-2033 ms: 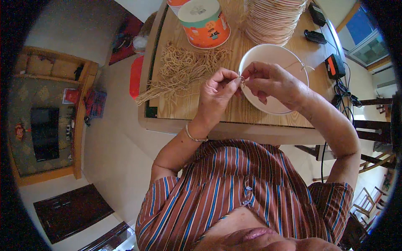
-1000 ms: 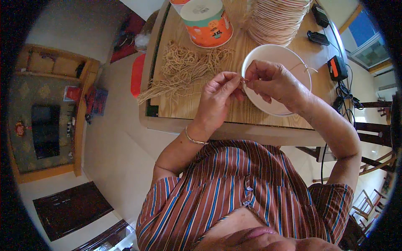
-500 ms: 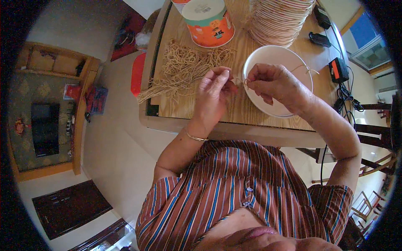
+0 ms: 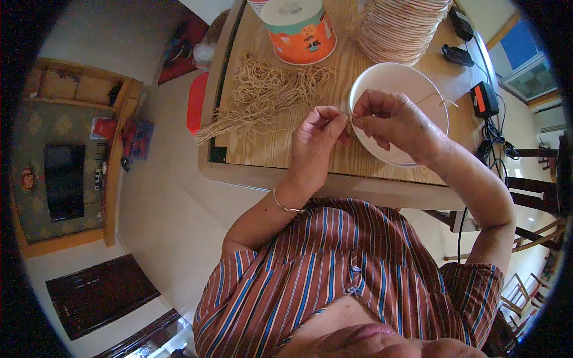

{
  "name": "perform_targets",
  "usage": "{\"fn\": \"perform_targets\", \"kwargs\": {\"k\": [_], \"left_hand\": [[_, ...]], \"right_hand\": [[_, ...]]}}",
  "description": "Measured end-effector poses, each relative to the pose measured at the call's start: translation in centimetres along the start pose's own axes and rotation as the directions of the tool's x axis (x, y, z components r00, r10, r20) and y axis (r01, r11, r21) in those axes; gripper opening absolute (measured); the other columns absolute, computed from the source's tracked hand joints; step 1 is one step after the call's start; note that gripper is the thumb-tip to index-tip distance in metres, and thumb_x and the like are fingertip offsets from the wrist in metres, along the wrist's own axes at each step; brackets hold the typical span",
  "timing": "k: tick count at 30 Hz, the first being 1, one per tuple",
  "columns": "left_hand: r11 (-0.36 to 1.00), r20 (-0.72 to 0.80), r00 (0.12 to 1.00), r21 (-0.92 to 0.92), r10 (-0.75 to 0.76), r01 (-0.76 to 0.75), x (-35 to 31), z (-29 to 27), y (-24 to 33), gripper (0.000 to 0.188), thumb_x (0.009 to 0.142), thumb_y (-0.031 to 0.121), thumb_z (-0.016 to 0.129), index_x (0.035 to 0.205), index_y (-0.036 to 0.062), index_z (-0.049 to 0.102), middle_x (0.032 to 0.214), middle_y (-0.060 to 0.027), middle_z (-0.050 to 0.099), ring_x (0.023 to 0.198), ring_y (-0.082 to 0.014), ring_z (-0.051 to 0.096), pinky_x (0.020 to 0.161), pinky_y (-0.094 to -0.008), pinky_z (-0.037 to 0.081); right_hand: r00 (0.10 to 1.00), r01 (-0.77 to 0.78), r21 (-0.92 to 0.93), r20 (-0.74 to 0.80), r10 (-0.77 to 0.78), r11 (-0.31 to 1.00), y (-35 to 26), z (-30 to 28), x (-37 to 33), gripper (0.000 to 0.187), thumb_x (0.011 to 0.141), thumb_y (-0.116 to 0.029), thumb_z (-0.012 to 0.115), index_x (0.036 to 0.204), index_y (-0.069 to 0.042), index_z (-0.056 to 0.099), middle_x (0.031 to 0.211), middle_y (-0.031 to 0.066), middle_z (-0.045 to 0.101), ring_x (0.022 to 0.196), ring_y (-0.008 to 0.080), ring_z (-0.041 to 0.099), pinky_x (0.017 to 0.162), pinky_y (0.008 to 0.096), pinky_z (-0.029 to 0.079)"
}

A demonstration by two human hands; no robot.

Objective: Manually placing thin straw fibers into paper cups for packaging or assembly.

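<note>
At the left rim of a white paper bucket (image 4: 394, 76), the fingertips of my left hand (image 4: 315, 146) and my right hand (image 4: 399, 123) meet in a pinch. Between them is a short bit of beige string (image 4: 350, 120), mostly hidden by the fingers. My right hand hangs over the bucket's mouth, its other fingers curled. On the bucket's right rim, a knotted string end (image 4: 443, 99) pokes through the wall. A loose heap of cut beige strings (image 4: 268, 89) lies on the table to the left of my hands.
Behind the strings stands an orange printed paper bucket (image 4: 305, 46) with a pale top. A tall stack of nested buckets (image 4: 403, 33) lies at the back. Black power adapters (image 4: 483, 100) and cables run along the right edge of the wooden table (image 4: 256, 156). A red stool (image 4: 197, 104) is left.
My left hand has moved right, closing the gap to my right hand at the bucket's rim. My right hand has hardly moved.
</note>
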State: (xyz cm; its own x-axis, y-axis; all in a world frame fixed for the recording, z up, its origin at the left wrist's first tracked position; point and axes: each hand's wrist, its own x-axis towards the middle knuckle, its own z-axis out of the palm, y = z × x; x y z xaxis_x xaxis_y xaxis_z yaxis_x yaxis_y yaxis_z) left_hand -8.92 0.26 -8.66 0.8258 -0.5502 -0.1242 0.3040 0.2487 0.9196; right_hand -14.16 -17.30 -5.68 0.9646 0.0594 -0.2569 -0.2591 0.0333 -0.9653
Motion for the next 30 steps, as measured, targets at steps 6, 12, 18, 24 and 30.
{"fn": "perform_targets", "kwargs": {"k": [6,12,18,24,30], "left_hand": [[0.999,-0.010,1.000,-0.043,-0.015,0.014,0.2,-0.6,-0.3,0.012,0.093,0.013,0.063,0.100,0.0034,0.059,0.087,-0.0030,0.064,0.076,-0.0101,0.059,0.071,-0.0240,0.048],[0.997,0.065,0.998,-0.073,0.027,-0.022,0.3,-1.0,-0.6,0.011,0.092,0.009,0.062,0.102,0.0064,0.061,0.095,-0.0041,0.067,0.083,-0.0137,0.063,0.074,-0.0288,0.052],[0.992,0.021,1.000,0.127,0.014,-0.017,-0.1,-0.7,-0.7,0.006,0.091,0.007,0.062,0.097,0.0036,0.061,0.084,-0.0002,0.062,0.075,-0.0087,0.059,0.072,-0.0241,0.049],[0.985,0.080,0.997,0.168,0.010,-0.024,-0.3,-1.1,-0.9,0.006,0.092,0.007,0.062,0.096,0.0033,0.061,0.083,0.0000,0.061,0.074,-0.0076,0.058,0.071,-0.0233,0.049],[0.988,0.083,0.996,0.146,0.038,-0.049,-0.3,-1.3,-0.9,0.006,0.092,0.007,0.061,0.097,0.0032,0.060,0.083,-0.0001,0.061,0.074,-0.0076,0.058,0.070,-0.0234,0.050]], "right_hand": [[0.999,0.035,-0.014,0.023,-0.035,0.999,0.1,0.0,-0.1,0.006,0.091,-0.011,0.061,0.092,-0.006,0.058,0.066,-0.0029,0.051,0.051,0.0031,0.043,0.044,0.0193,0.034],[0.999,0.031,0.066,0.012,-0.031,0.997,0.1,0.2,-0.2,0.007,0.093,-0.015,0.061,0.092,-0.008,0.059,0.064,-0.0054,0.047,0.050,0.0019,0.040,0.043,0.0190,0.031],[0.996,-0.080,0.066,-0.022,0.082,0.995,-0.9,0.3,-0.6,0.007,0.093,-0.018,0.061,0.092,-0.011,0.059,0.063,-0.0092,0.041,0.049,0.0007,0.031,0.042,0.0189,0.022],[0.991,-0.128,0.271,0.073,0.112,0.954,-0.3,-0.4,-0.6,0.009,0.092,-0.018,0.062,0.095,-0.011,0.058,0.063,-0.0100,0.038,0.049,0.0003,0.029,0.042,0.0188,0.020],[0.982,-0.182,0.334,0.117,0.151,0.925,-0.5,-0.5,-0.8,0.009,0.090,-0.017,0.064,0.093,-0.011,0.058,0.064,-0.0096,0.038,0.048,0.0008,0.029,0.041,0.0190,0.020]]}}
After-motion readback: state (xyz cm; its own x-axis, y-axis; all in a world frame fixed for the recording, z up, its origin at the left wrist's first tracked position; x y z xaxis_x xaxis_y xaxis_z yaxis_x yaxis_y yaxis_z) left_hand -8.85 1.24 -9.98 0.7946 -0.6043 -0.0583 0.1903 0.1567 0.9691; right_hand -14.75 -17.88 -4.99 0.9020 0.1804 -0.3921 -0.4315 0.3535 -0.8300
